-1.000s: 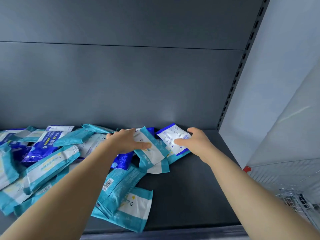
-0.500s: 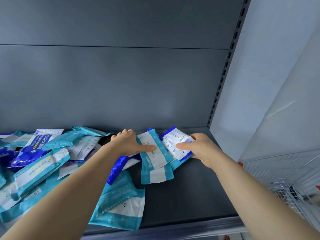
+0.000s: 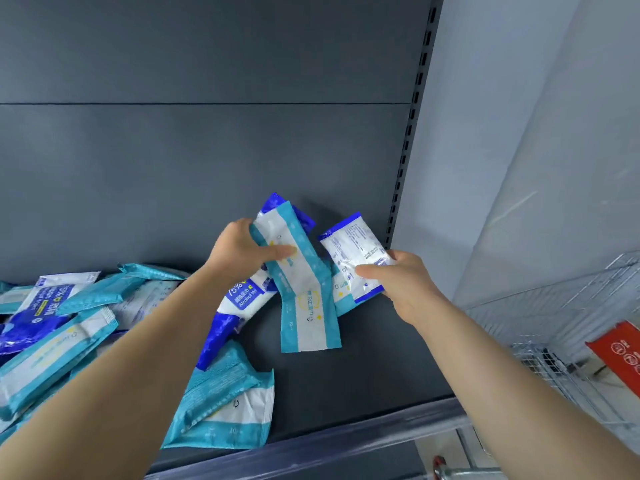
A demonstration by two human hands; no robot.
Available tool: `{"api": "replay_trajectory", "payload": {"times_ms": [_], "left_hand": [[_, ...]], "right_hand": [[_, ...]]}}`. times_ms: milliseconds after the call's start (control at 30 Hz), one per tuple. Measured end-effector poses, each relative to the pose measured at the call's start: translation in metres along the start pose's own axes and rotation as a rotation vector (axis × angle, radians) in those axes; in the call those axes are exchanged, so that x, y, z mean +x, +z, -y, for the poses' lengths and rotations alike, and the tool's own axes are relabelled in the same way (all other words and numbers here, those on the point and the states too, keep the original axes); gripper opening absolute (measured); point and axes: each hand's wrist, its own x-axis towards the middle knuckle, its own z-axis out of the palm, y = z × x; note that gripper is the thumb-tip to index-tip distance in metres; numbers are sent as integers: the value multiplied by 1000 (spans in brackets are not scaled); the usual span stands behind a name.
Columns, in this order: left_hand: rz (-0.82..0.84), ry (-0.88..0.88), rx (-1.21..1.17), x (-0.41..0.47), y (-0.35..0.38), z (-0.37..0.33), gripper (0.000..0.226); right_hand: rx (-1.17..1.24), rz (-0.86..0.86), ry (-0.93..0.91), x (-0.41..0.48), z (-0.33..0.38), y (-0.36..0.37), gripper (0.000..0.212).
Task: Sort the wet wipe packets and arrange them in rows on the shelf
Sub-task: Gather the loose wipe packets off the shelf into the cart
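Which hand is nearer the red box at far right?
Right: the right hand grips a white packet left of the red box; the left hand, gripping a teal packet, is farther left.

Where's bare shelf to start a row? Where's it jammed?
Bare: right end of the shelf, from the teal packet hanging from the left hand across to the slotted upright, below the right hand and its blue-edged packet, out to the front lip. Jammed: the left side, heaped packets.

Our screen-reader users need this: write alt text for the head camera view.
Two bare hands sort wet wipe packets over a dark shelf: the left hand grips a teal packet, the right hand holds a blue-edged white packet. More packets lie heaped at left; a wire basket stands at right.
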Motion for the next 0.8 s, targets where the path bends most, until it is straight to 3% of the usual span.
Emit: {"api": "replay_trajectory", "payload": {"times_ms": [100,267,533,667,800], "left_hand": [[-85,-76,-143,-2,-12,-3,43],[33,-314,-224,-11,-19,23,43],[107,-435,-700,-30,-22,33,19],[194,-466,-630,-46,-6,39,24],[241,-451,-504,-53,0,44,36]], "right_hand": [[-2,-27,13,-1,-3,0,24],[-1,-29,109,-4,-22,6,19],[-6,69,137,-17,-32,18,21],[-15,124,137,-27,-32,26,33],[133,245,177,-39,-26,26,30]]}}
